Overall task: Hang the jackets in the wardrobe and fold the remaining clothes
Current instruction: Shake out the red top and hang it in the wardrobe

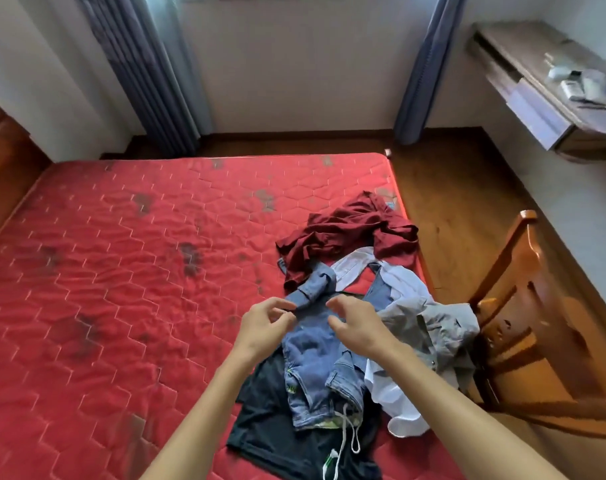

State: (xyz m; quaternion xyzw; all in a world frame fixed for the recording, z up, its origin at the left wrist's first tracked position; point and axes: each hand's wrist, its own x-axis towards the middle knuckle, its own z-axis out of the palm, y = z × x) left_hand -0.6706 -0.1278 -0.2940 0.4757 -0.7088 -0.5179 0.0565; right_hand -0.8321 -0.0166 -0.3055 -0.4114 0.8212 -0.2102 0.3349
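**Near edge.** A black garment (270, 427) lies flat on the red mattress (121, 271). A white drawstring (345, 424) runs over it from beneath the waistband of the jeans (315, 358). The jeans rest on top of both, so a careless lift is likely to snag the cord and drag the black piece with it.

**Hands.** Your left hand (267, 320) is at the folded-over jeans leg with its fingers curled. Whether it pinches the denim cannot be told. Your right hand (357, 320) hovers just above the jeans, fingers loosely curled and gripping nothing.

**Right side.** A white shirt (395, 393) and a grey garment (433, 327) (possibly a jacket, not confirmable) lie at the mattress edge beside the wooden chair (523, 341). Part of the shirt appears to run under the jeans. A tug on the jeans may shift the shirt or the grey garment off the edge, or catch it on the chair.

**Farther out.** A maroon garment (346, 233) touches the jeans leg and the shirt collar near the far corner. It would likely be hauled along with them.

**Wardrobe.** No wardrobe is identifiable in view, so hanging a jacket means carrying it away from the pile. Separate each piece first.
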